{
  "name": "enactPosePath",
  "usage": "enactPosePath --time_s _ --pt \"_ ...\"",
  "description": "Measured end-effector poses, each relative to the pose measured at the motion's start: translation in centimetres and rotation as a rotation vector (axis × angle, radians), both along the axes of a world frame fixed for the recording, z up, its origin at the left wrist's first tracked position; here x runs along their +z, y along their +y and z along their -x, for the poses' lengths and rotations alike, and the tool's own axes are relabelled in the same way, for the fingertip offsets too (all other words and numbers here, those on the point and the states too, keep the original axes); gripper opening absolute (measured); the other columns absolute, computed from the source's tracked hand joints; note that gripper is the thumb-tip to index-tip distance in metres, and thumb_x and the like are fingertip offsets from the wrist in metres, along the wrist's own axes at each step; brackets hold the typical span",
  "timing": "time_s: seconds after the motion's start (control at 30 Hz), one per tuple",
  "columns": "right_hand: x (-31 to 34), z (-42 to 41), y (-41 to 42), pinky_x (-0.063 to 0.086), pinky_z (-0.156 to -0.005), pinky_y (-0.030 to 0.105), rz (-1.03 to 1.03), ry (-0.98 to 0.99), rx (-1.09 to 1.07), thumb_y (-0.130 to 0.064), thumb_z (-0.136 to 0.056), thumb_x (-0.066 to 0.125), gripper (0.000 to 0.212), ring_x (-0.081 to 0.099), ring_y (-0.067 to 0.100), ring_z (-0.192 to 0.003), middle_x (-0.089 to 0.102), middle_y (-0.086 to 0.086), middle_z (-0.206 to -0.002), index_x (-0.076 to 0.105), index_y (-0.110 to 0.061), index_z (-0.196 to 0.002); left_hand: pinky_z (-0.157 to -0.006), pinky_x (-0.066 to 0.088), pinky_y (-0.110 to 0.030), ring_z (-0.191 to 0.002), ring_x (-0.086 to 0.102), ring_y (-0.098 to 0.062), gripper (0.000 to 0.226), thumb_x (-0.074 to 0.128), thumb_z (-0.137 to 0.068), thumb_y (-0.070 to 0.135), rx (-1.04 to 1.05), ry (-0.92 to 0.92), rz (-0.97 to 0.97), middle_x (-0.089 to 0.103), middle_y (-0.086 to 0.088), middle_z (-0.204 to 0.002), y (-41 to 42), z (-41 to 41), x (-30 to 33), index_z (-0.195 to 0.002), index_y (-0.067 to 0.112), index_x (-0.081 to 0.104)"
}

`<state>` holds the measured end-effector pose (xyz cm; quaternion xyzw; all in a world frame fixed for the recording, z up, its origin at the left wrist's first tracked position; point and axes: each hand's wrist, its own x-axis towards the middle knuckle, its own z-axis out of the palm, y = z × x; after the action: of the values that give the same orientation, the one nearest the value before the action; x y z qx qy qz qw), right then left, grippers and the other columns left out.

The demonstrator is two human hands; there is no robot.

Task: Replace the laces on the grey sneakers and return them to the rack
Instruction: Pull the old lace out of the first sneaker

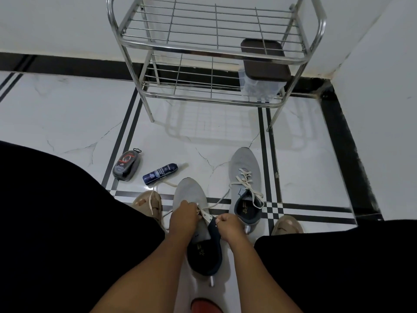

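While the person is sitting low over the floor (pixel 67 114), both hands are working at the near sneaker (pixel 191 193) in the lower middle of the frame. The left hand (pixel 183 216) is curling its grip over the eyelet area and seems to be pinching the lace (pixel 216 203) there, though the fingertips are hidden. The right hand (pixel 229 224) is closing its grip on the dark collar and tongue edge, steadying the shoe. The far sneaker (pixel 244 177) is lying just beside, to the right, already carrying a pale lace, loosely threaded and untied.

As a judgement, the lacing of the near shoe is under way and the return to the rack (pixel 214 46) is not yet begun. The loose lace is trailing across toward the far shoe and over the foot at the left; a pull could drag it under a shoe or snag it, or an eyelet could be skipped, leaving the ends uneven.

A polish box (pixel 126 165) and a spray bottle (pixel 160 173) are lying on the floor at the left, apart from the shoes. The rack is standing in the upper middle, with a lidded container (pixel 264 66) taking the right end of its lower shelf, so that spot is not free.
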<state>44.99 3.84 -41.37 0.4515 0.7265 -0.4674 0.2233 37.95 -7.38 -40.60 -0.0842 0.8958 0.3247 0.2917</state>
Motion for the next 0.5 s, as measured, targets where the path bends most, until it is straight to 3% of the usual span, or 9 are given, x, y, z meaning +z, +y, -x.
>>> enactPosePath --time_s 0.03,0.13,0.23,0.27,0.3,0.33,0.4,0.43,0.5 --pt "0.0 0.0 0.0 0.054 -0.093 0.040 0.002 0.000 0.001 -0.020 -0.092 0.053 0.022 0.064 0.029 -0.105 0.070 0.011 -0.108 0.071 -0.015 -0.104 -0.076 0.045 -0.034 -0.097 0.061 -0.033 0.020 0.050 -0.094 0.023 -0.037 0.010 0.019 0.051 -0.011 -0.105 -0.1 0.2 0.1 -0.106 0.012 0.063" --pt "-0.2 0.0 0.0 0.053 -0.094 0.042 0.012 0.014 -0.010 -0.021 -0.093 0.054 0.024 0.063 0.025 -0.100 0.069 0.007 -0.100 0.071 -0.014 -0.108 -0.074 0.048 -0.027 -0.094 0.061 -0.029 0.022 0.048 -0.096 0.019 0.192 -0.108 -0.151 0.058 -0.013 -0.096 -0.3 1.4 1.0 -0.098 0.008 0.067" --pt "-0.1 -0.1 0.1 0.053 -0.094 0.043 0.024 0.010 -0.035 -0.020 -0.093 0.053 0.022 0.056 0.019 -0.090 0.060 0.001 -0.090 0.072 -0.016 -0.104 -0.050 0.044 -0.017 -0.063 0.048 -0.015 0.022 0.036 -0.098 0.014 0.864 -0.183 -0.510 0.044 -0.004 -0.074 -2.1 3.4 1.6 -0.079 0.017 0.047" --pt "0.1 -0.1 0.0 0.053 -0.094 0.043 0.020 0.005 -0.038 -0.020 -0.093 0.053 0.018 0.055 0.019 -0.089 0.059 0.001 -0.089 0.071 -0.021 -0.095 -0.049 0.040 -0.019 -0.057 0.043 -0.012 0.027 0.032 -0.100 0.016 1.077 -0.229 -0.635 0.040 -0.001 -0.072 -2.6 3.9 1.6 -0.075 0.019 0.042" --pt "0.2 -0.1 0.0 0.054 -0.093 0.043 0.014 0.001 -0.038 -0.019 -0.093 0.053 0.019 0.055 0.019 -0.089 0.059 0.000 -0.088 0.067 -0.027 -0.083 -0.048 0.039 -0.019 -0.051 0.044 -0.010 0.028 0.032 -0.101 0.021 1.155 -0.215 -0.687 0.041 -0.001 -0.071 -2.7 4.1 2.2 -0.075 0.019 0.042" --pt "0.3 -0.2 0.0 0.054 -0.093 0.043 0.011 -0.002 -0.038 -0.018 -0.092 0.053 0.024 0.055 0.019 -0.088 0.059 0.000 -0.087 0.062 -0.030 -0.073 -0.050 0.043 -0.019 -0.049 0.050 -0.010 0.023 0.035 -0.101 0.025 1.016 -0.196 -0.582 0.047 -0.001 -0.072 -2.4 4.3 2.3 -0.082 0.018 0.047" --pt "0.5 -0.1 0.0 0.054 -0.093 0.043 0.012 -0.003 -0.033 -0.018 -0.092 0.053 0.025 0.056 0.019 -0.088 0.059 0.000 -0.086 0.061 -0.030 -0.071 -0.071 0.052 -0.030 -0.078 0.066 -0.018 0.015 0.044 -0.098 0.026 0.815 -0.208 -0.483 0.060 -0.006 -0.093 -0.6 4.0 2.0 -0.111 0.019 0.050" --pt "0.6 -0.1 0.0 0.053 -0.094 0.043 0.017 -0.001 -0.024 -0.019 -0.092 0.053 0.020 0.057 0.020 -0.090 0.059 0.000 -0.087 0.067 -0.026 -0.080 -0.080 0.049 -0.034 -0.093 0.063 -0.025 0.018 0.047 -0.096 0.025 0.648 -0.216 -0.423 0.060 -0.007 -0.099 0.2 2.9 1.5 -0.113 0.019 0.047" --pt "0.5 0.1 0.0 0.052 -0.095 0.044 0.015 0.001 -0.008 -0.019 -0.093 0.052 0.022 0.060 0.025 -0.097 0.059 0.001 -0.089 0.072 -0.016 -0.101 -0.079 0.045 -0.035 -0.100 0.058 -0.032 0.011 0.047 -0.095 0.025 0.635 -0.245 -0.424 0.059 -0.009 -0.098 0.7 2.1 0.4 -0.101 0.016 0.049"
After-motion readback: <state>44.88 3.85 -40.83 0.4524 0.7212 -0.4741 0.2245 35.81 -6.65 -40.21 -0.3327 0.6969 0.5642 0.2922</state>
